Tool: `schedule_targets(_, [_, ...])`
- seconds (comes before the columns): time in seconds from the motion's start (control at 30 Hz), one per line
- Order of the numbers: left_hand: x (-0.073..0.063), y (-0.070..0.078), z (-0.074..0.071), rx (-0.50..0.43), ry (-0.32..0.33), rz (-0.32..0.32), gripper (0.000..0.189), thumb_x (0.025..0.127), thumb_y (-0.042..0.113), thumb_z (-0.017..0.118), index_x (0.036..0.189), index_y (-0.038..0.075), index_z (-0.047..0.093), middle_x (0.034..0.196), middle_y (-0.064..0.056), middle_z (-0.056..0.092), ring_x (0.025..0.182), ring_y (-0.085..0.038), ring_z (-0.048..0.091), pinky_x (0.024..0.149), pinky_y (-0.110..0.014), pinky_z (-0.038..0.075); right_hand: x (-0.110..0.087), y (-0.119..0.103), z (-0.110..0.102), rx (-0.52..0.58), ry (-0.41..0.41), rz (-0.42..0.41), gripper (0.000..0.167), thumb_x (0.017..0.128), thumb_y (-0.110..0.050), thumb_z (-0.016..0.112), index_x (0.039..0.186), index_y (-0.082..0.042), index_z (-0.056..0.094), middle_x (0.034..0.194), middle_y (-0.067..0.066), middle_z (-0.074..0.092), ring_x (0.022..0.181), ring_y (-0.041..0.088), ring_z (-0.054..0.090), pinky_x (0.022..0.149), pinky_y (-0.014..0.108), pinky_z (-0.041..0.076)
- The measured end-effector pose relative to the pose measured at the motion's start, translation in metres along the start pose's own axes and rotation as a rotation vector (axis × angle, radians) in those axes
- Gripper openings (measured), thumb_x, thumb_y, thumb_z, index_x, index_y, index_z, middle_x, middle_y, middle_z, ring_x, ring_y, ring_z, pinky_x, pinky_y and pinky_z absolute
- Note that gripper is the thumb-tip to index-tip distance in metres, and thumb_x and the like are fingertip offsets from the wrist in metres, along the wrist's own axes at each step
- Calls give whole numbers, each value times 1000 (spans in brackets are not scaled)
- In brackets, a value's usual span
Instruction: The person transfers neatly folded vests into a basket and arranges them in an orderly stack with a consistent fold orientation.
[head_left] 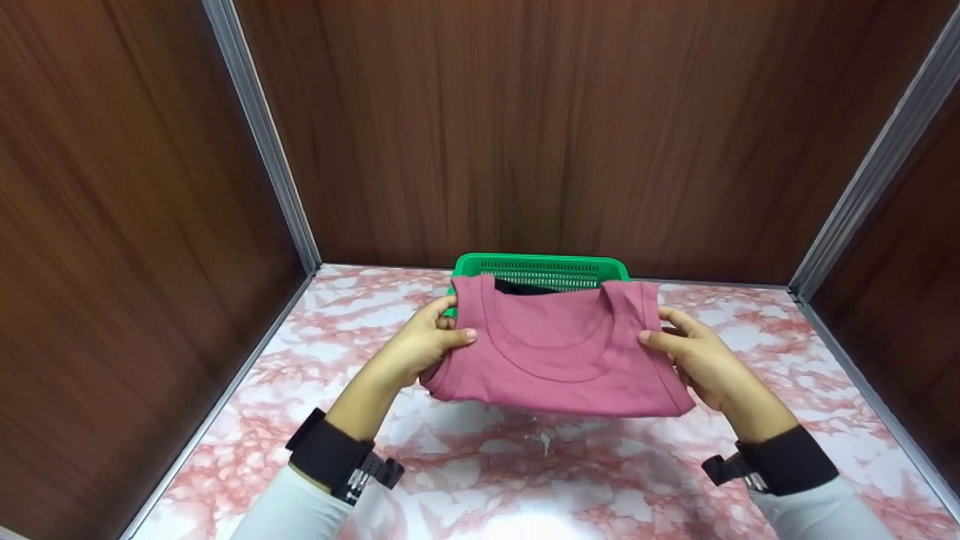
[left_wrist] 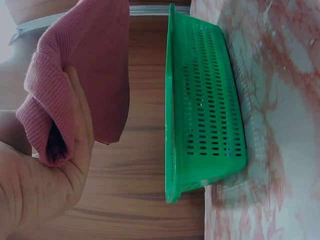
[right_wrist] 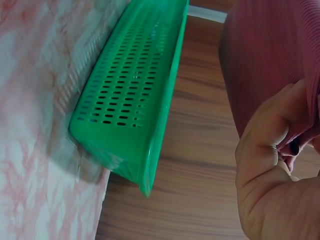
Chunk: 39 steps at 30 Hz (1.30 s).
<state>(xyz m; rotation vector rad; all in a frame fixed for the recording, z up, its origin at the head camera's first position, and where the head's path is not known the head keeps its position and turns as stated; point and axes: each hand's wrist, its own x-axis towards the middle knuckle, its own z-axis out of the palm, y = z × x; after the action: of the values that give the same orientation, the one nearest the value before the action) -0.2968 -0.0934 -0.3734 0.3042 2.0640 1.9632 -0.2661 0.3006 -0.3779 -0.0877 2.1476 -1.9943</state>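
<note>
Both hands hold up a folded pink tank top [head_left: 555,390], its scooped neckline and shoulder straps facing up. On its left edge, my left hand [head_left: 427,341] pinches the fabric with the thumb on top and the fingers beneath. My right hand [head_left: 694,356] grips the opposite edge the same way. In the left wrist view the ribbed cloth [left_wrist: 55,95] folds over between thumb and fingers. The right wrist view has curled fingers [right_wrist: 272,120] under the hanging cloth [right_wrist: 270,55]. Behind the top stands a green plastic basket [head_left: 540,259], partly covered by it, with something black [head_left: 525,288] inside.
The basket rests on a red-and-white marbled table [head_left: 420,465] near the brown wood-grain back wall [head_left: 555,135]. Side panels with metal corner strips [head_left: 262,127] enclose the table on the left and right. Each wrist wears a black band [head_left: 330,454].
</note>
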Motion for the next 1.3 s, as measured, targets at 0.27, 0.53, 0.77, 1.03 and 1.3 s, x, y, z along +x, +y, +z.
schedule_targets(0.27, [18, -2, -6, 5, 3, -18, 62, 94, 2, 70, 150, 13, 43, 99, -9, 69, 86, -18, 71, 73, -32, 58, 15, -4, -3, -1, 18, 4, 50, 99, -23, 68, 143, -19, 44, 108, -3, 66, 84, 11, 71, 69, 30, 59])
schedule_targets(0.53, [30, -2, -10, 47, 36, -2, 67, 95, 4, 70, 154, 14, 39, 102, -10, 67, 89, -18, 69, 76, -32, 57, 30, -13, -3, -19, 34, 1, 55, 99, -22, 68, 147, -16, 42, 102, -3, 68, 78, 10, 70, 65, 29, 58])
schedule_targets(0.77, [43, 1, -12, 74, 59, 10, 68, 96, 3, 69, 155, 13, 38, 105, -11, 68, 90, -19, 68, 76, -32, 56, 43, -16, -5, 2, 32, 12, 53, 100, -20, 67, 146, -18, 42, 103, -3, 68, 84, 12, 72, 72, 33, 60])
schedule_targets(1.03, [56, 6, -13, 108, 72, 15, 65, 96, 3, 68, 154, 14, 39, 107, -13, 67, 91, -20, 68, 77, -32, 56, 56, -19, -6, -15, 62, 16, 51, 100, -19, 65, 145, -20, 43, 98, -4, 68, 82, 11, 70, 71, 32, 59])
schedule_targets(1.3, [68, 5, -15, 137, 91, 9, 67, 96, 3, 68, 155, 14, 38, 111, -15, 65, 90, -21, 68, 75, -32, 56, 66, -21, -5, -79, 73, 23, 59, 101, -21, 63, 153, -17, 37, 118, 4, 58, 96, 15, 66, 81, 35, 57])
